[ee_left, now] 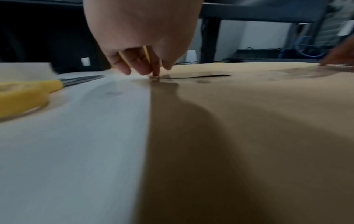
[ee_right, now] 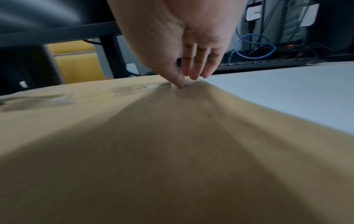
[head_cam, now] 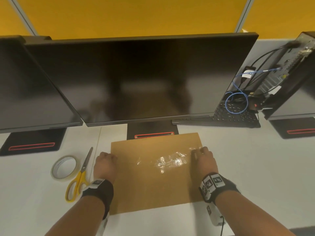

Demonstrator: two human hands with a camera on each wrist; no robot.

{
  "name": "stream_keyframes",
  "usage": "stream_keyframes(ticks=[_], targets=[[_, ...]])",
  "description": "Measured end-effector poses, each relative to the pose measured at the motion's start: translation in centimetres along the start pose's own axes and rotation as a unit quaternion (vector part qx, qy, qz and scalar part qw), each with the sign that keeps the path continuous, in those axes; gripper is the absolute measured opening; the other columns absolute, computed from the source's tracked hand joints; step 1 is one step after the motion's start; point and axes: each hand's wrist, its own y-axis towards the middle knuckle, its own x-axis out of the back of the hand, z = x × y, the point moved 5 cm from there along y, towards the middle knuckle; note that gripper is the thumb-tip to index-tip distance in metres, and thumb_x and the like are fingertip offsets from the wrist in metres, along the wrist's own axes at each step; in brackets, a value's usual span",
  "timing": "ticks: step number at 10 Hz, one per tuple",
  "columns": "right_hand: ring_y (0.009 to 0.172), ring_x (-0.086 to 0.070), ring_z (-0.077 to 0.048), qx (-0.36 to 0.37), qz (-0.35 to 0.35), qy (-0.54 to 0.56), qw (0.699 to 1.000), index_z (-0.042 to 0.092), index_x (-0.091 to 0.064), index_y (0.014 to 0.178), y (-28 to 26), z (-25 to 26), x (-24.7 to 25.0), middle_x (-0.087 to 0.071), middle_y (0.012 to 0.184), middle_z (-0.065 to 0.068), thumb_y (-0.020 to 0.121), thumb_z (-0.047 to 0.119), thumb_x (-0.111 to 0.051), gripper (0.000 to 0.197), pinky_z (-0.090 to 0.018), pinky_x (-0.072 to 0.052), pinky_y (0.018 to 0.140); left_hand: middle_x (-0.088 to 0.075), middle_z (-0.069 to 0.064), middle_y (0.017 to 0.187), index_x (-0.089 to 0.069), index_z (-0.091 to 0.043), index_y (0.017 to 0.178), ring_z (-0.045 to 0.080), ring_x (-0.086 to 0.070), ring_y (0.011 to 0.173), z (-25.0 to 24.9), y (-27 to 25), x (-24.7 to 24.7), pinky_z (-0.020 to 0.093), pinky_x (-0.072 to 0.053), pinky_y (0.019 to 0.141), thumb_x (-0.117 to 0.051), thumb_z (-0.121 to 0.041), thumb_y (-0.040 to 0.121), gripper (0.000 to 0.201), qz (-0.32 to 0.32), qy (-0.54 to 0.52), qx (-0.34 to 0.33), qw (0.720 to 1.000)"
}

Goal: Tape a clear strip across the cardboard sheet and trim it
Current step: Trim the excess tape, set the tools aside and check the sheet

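A brown cardboard sheet lies flat on the white desk. A crinkled clear tape strip runs across its upper half. My left hand is at the sheet's left edge, fingers pointing down. One fingertip presses on that edge, where the tape strip looks slightly lifted. My right hand is near the right edge; its thumb presses the tape strip onto the cardboard sheet, with the other fingers straight. Neither hand grips anything.
A tape roll and yellow-handled scissors lie on the desk left of the sheet. Three dark monitors stand behind it, one base touching the sheet's far edge. A keyboard and cables are at the back right.
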Motion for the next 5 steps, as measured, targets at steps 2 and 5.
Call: stream_keyframes(ticks=[2, 5], targets=[[0.116, -0.043, -0.024, 0.04, 0.043, 0.002, 0.998, 0.019, -0.053, 0.114, -0.3, 1.7, -0.6, -0.049, 0.126, -0.002, 0.082, 0.005, -0.044, 0.036, -0.034, -0.049, 0.086, -0.052, 0.009, 0.13, -0.055, -0.01, 0.128, 0.024, -0.053, 0.114, -1.3, -1.1, -0.8, 0.035, -0.042, 0.1, -0.036, -0.043, 0.099, 0.049, 0.048, 0.1, -0.023, 0.994], [0.105, -0.048, -0.02, 0.039, 0.138, -0.033, 0.989, 0.024, -0.057, 0.111, 1.3, 1.9, 0.6, -0.047, 0.115, 0.001, 0.078, 0.016, -0.052, 0.034, -0.034, -0.051, 0.088, -0.052, 0.006, 0.121, -0.056, -0.012, 0.121, 0.023, -0.054, 0.108, -2.4, -0.1, 0.2, 0.035, -0.046, 0.094, -0.036, -0.032, 0.099, 0.035, 0.096, 0.144, 0.001, 0.985]])
